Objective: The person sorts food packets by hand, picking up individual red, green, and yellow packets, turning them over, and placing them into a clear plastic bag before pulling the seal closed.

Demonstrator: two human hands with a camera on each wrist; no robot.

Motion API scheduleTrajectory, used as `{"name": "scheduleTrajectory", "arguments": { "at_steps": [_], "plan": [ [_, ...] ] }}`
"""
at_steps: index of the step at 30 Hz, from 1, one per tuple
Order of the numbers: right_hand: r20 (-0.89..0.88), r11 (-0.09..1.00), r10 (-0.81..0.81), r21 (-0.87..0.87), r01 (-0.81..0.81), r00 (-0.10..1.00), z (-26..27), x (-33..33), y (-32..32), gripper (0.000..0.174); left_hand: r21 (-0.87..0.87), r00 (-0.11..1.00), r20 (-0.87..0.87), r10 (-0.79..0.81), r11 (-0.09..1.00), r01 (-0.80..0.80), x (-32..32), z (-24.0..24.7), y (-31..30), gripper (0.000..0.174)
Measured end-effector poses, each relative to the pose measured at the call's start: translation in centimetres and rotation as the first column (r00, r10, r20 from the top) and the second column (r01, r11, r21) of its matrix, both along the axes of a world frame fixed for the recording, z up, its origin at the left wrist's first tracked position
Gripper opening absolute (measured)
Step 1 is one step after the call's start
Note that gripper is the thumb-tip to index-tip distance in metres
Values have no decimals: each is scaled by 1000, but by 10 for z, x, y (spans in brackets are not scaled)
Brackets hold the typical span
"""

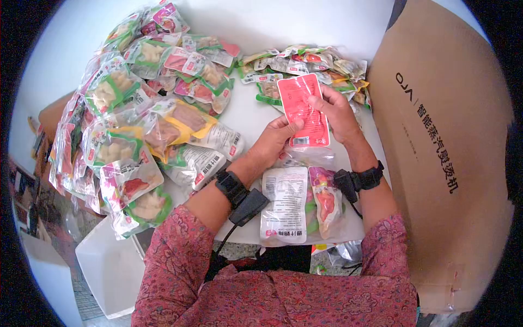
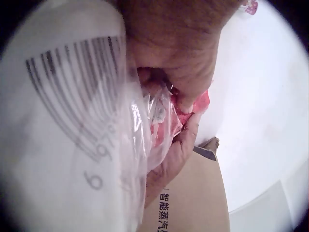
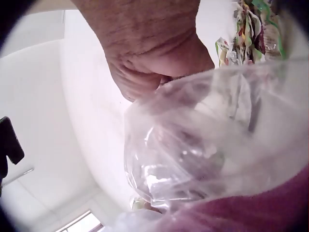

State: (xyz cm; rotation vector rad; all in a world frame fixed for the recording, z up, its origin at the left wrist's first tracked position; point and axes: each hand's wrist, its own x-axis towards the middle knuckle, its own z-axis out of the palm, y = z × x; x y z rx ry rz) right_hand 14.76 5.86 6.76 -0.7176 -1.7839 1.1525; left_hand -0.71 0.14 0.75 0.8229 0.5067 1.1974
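Both hands hold up a flat red packet (image 1: 297, 90) with white print and a barcode near its lower edge. My left hand (image 1: 277, 136) pinches its lower left side, thumb across the front. On the opposite edge, my right hand (image 1: 339, 114) grips it with the thumb lying on the printed face. Just below the hands is a clear plastic bag (image 1: 308, 158), holding a white printed packet (image 1: 283, 201) and a purple packet (image 1: 326, 199). In the left wrist view the clear bag partly covers the fingers; in the right wrist view it hides the right fingertips.
A tall heap of food packets (image 1: 158, 65) fills the table's left side. A smaller pile of packets (image 1: 316, 60) lies behind the hands. A large cardboard box (image 1: 436, 163) walls off the right side. A white bin (image 1: 109, 267) stands low at the left.
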Motion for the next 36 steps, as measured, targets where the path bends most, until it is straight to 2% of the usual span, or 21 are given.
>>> {"name": "scheduleTrajectory", "arguments": {
  "at_steps": [2,3,5,7,9,11,12,14,17,18,20,24,26,30,31,36],
  "plan": [
    [13,999,-41,6,41,999,1,1,-1,20,-5,957,-289,-9,1000,8,-2,5,-4,26],
    [-52,997,-75,-37,73,996,5,-1,-7,19,-1,957,-290,-7,1000,7,0,4,-5,26],
    [-115,992,-110,-79,101,987,7,-2,-9,18,57,991,-128,-26,998,33,7,4,-6,27],
    [-32,989,-141,35,142,990,4,-1,-6,17,66,988,-152,-35,997,46,5,0,-4,28],
    [-64,989,-144,14,145,987,4,-2,-8,17,75,984,-175,-42,996,56,2,3,-5,29],
    [-95,989,-146,-9,146,985,4,-5,-8,17,144,944,-327,-34,986,85,-1,10,-10,29],
    [-112,990,-138,-19,137,984,2,-4,-7,17,144,945,-326,-32,986,84,0,9,-9,29],
    [-127,992,-129,-27,127,983,-1,-2,-3,16,159,976,-215,-42,984,77,4,6,-7,31],
    [-65,989,-146,18,147,987,-3,0,-1,16,186,988,-156,4,982,25,11,-11,3,32],
    [-74,991,-135,9,136,988,-1,-1,-3,16,186,988,-156,5,982,24,9,-5,0,32],
    [-84,992,-125,-1,125,989,3,-1,-7,16,84,950,-303,-74,991,105,2,6,-8,34],
    [-47,991,-129,23,130,991,5,-2,-11,15,46,950,-283,-128,988,147,1,9,-12,34],
    [-51,991,-133,2,133,990,3,-1,-9,14,123,980,-185,-72,988,96,6,8,-13,34],
    [-157,980,-198,-57,191,968,0,-1,-4,14,185,986,-163,-32,981,63,8,3,-7,34],
    [-202,976,-217,-74,206,955,0,-1,-3,14,188,978,-200,-63,977,101,4,2,-6,34],
    [-298,976,-199,-150,160,933,-3,-1,1,13,188,967,-240,-89,973,136,0,2,-5,35]
  ]
}}
